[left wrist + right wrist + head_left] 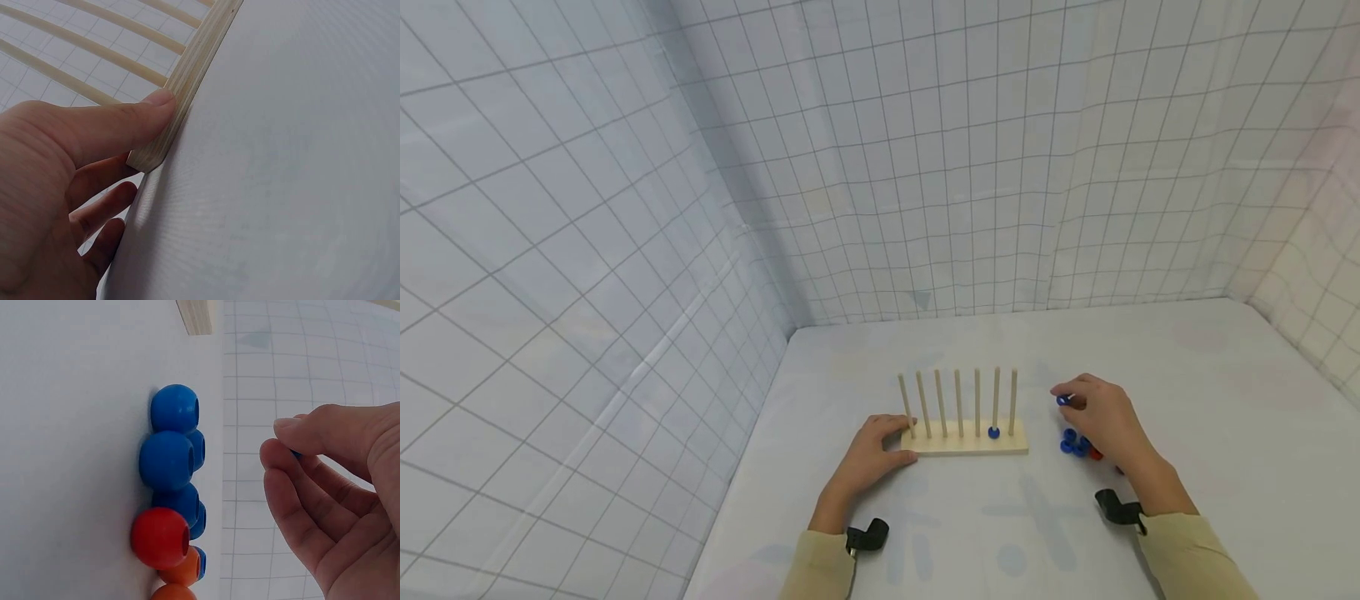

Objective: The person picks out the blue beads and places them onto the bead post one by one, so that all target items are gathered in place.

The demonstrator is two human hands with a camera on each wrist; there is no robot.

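Observation:
A pale wooden base [962, 447] with a row of upright pegs stands on the table. One blue bead [994, 433] sits at the foot of the second peg from the right. My left hand [871, 454] grips the base's left end, thumb [134, 125] on its front edge and fingers behind. To the right, my right hand [1103, 417] pinches a blue bead [1063, 401] between thumb and fingertips, above the table; in the right wrist view the fingers hide nearly all of it. Below that hand lie loose blue beads [167, 460], a red bead [160, 538] and orange beads [181, 567].
The white table [955, 525] ends at grid-patterned cloth walls [940, 183] at the back and both sides. Each wrist wears a black camera mount [868, 535]. The loose beads are clustered right of the base, partly under the right hand.

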